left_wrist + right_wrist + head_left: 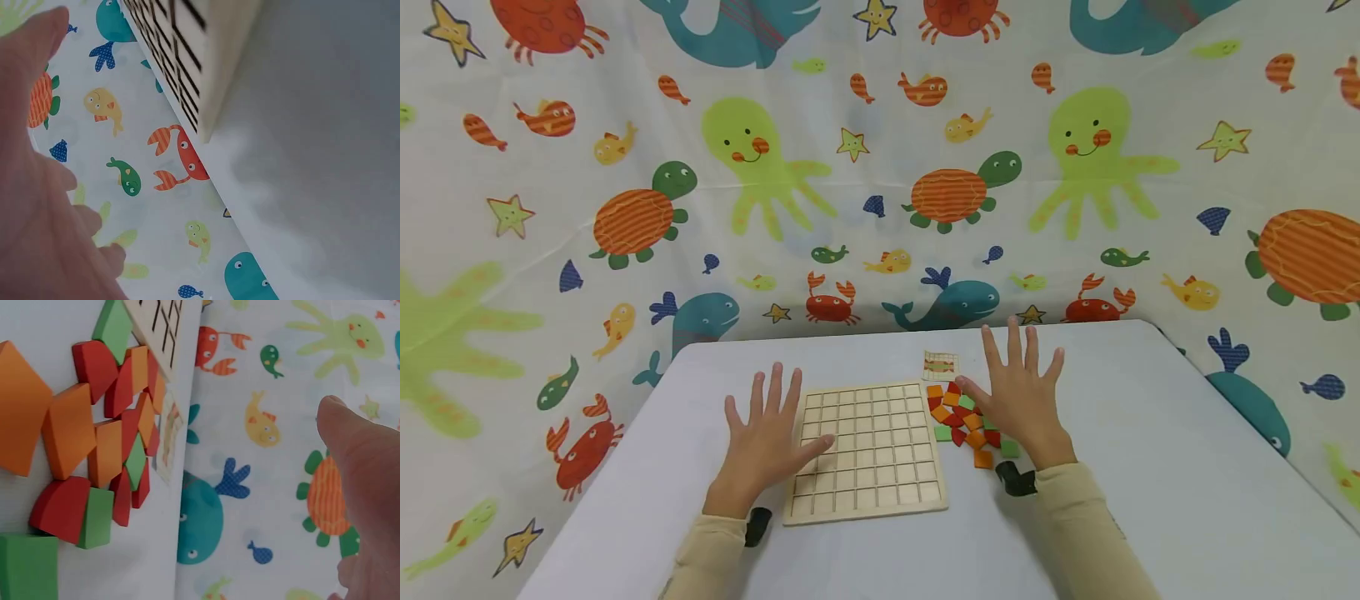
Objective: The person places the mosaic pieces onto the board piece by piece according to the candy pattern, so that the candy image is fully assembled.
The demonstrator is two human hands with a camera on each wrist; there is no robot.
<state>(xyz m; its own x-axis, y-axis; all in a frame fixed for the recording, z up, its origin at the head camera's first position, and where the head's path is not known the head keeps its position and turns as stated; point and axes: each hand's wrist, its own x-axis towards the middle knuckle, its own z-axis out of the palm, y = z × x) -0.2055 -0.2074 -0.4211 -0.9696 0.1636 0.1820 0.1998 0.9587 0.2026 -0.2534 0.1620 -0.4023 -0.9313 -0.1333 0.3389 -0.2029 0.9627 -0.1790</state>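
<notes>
My left hand [763,450] is spread with straight fingers over the left edge of a wooden grid board [867,454], its thumb overlapping the squares in the head view. Nothing is held in it. To the right, my right hand [1024,402] also has its fingers spread and holds nothing. Its thumb reaches toward a loose pile of small orange, red and green tiles [973,421]. In the right wrist view the pieces show as orange squares [67,431], green squares [100,517] and red pieces with a rounded side [59,509]. The board's squares hold no tiles.
A small pattern card [940,366] with a coloured picture on a grid lies behind the pile. All of this sits on a white table [1150,467]. A curtain [865,275] printed with sea animals hangs right behind the table's far edge.
</notes>
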